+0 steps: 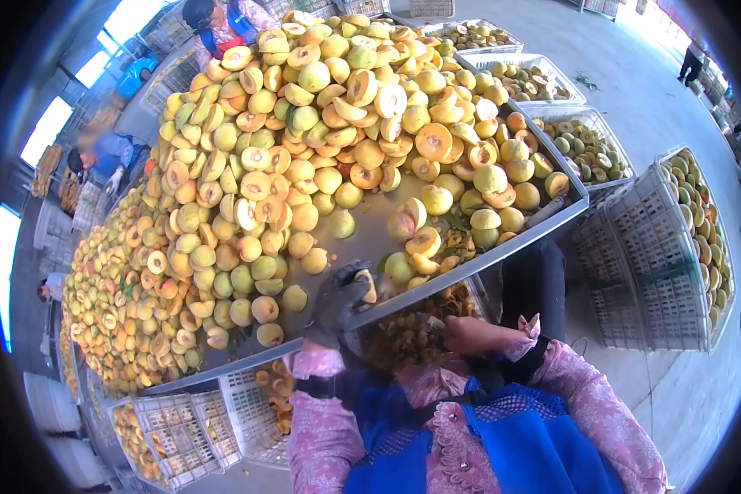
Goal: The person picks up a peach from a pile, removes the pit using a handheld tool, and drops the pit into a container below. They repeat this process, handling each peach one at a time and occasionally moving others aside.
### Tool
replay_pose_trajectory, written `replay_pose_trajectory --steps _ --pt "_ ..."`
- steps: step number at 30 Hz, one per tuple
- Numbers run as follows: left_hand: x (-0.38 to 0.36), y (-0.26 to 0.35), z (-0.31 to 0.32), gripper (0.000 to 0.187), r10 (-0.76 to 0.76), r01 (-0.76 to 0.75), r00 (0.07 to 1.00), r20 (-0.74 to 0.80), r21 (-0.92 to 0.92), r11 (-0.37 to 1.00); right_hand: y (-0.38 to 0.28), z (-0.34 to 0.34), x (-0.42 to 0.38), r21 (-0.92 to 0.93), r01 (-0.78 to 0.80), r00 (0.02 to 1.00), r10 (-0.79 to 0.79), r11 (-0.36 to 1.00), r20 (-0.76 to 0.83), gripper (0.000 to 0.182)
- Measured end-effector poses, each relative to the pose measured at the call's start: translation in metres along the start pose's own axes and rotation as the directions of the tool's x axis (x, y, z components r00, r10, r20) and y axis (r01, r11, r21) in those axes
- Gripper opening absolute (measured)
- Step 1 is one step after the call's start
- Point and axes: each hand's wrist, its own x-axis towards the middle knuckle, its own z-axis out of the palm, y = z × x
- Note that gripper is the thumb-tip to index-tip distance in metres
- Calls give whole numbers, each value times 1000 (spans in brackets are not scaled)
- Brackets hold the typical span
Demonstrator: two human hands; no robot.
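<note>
My left hand, in a dark glove, is at the near rim of the metal table, closed on a peach half whose cut face turns to the right. My bare right hand is lower and to the right, below the rim, fingers curled round a thin tool that points left; its exact kind is too blurred to tell. Under both hands sits a container of brownish-yellow peach scraps. A large heap of yellow peaches, many cut in half, covers most of the table.
Stacked white crates of peaches stand to my right, and more crates line the table's far right side. Below the rim at left are other crates. Two people are across the table; another person stands far right.
</note>
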Motion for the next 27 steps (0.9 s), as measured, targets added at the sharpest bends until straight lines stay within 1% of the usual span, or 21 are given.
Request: replay_pose_trajectory --steps 1,2,3,4,5,6,8,9,10,11,12,13,15,16,17,18,20,22,24,26,27 --pt "-9 -5 -3 52 110 -69 992 60 -468 881 -5 -1 -2 1 6 1000 -6 1000 10 28" --pt "-20 -9 -2 52 103 -69 993 48 -467 882 -11 -3 -3 89 125 992 -124 988 -23 26" --pt "-35 3 6 58 108 -85 994 6 -586 806 -18 -5 -5 171 245 969 -237 954 -66 26" --pt "-47 16 13 64 111 -106 993 -38 -693 713 -30 -8 -9 169 252 968 -246 953 -58 26" --pt "-54 26 19 63 218 -222 974 -53 -95 970 -47 -12 -15 239 282 960 -274 929 -63 25" --pt "-56 17 22 63 221 -226 973 -59 -94 970 -60 -15 -20 308 307 951 -299 901 -73 25" --pt "-58 -8 30 32 212 -258 939 -271 -145 955 -70 -16 -23 296 346 938 -338 890 -80 24" --pt "-62 27 44 32 59 -185 979 -197 -716 673 -72 -15 -24 293 360 933 -347 886 -99 25" --pt "-66 39 47 32 61 -184 979 -194 -718 671 -73 -14 -25 289 375 927 -355 881 -119 25" --pt "-69 47 49 39 165 -212 975 -148 -400 892 -72 -13 -26 287 372 928 -352 883 -121 25" --pt "-70 49 50 45 244 -245 968 -67 -20 969 -71 -11 -26 276 379 925 -354 884 -135 25" --pt "-70 47 53 45 246 -248 967 -67 -21 969 -70 -10 -25 264 386 922 -357 884 -150 25" --pt "-69 38 57 47 241 -282 958 -157 -357 890 -70 -9 -26 280 366 929 -335 887 -155 24" --pt "-67 34 58 47 242 -283 958 -156 -357 890 -69 -8 -25 298 347 937 -313 889 -158 24" --pt "-66 31 59 46 126 -193 981 -146 -762 618 -68 -7 -25 298 347 937 -313 889 -158 24" --pt "-66 29 59 46 28 -85 996 -81 -979 185 -66 -7 -23 271 357 932 -320 894 -170 24" --pt "-67 28 61 46 7 -92 996 -93 -968 232 -67 -7 -24 242 367 927 -330 898 -178 24" --pt "-68 17 59 47 -17 -100 994 -109 -955 278 -70 -9 -29 264 365 931 -354 893 -89 26" --pt "-65 -4 52 51 3 -139 972 -236 -561 816 -69 -9 -30 242 365 929 -369 899 -32 26" --pt "-68 -7 53 55 1 -146 969 -247 -569 810 -70 -10 -30 222 365 925 -380 904 26 25" --pt "-74 -3 51 55 146 -208 962 -230 -272 940 -72 -10 -30 201 368 927 -375 908 -3 26"
